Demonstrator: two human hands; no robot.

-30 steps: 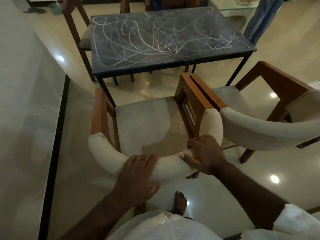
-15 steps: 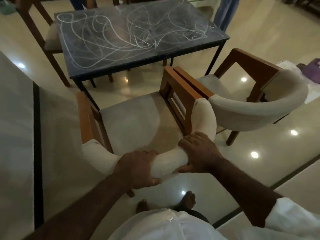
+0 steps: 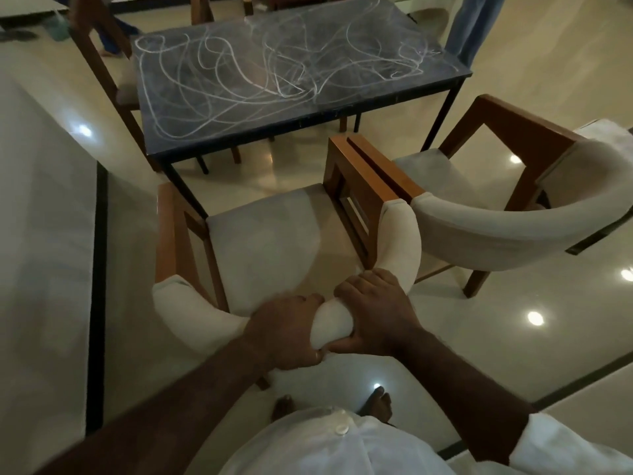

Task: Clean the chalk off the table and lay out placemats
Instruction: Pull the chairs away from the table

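Note:
A dark table (image 3: 442,89) stands ahead, its top covered in white chalk scribbles (image 3: 260,80). Between me and it is a wooden armchair (image 3: 270,241) with a grey seat and a padded cream backrest. My left hand (image 3: 286,332) and my right hand (image 3: 375,310) both grip the curved top of that backrest, close together, fingers wrapped over the padding. No placemats or cloth show in the head view.
A second, matching armchair (image 3: 496,231) sits right beside the first, arms touching. Another wooden chair (image 3: 99,53) stands at the table's far left. A person's legs (image 3: 472,22) are behind the table at the far right. My bare feet (image 3: 380,402) are on glossy tile.
Both hands have slid closer together on the backrest. The chair and table have shifted in the view as my head moved.

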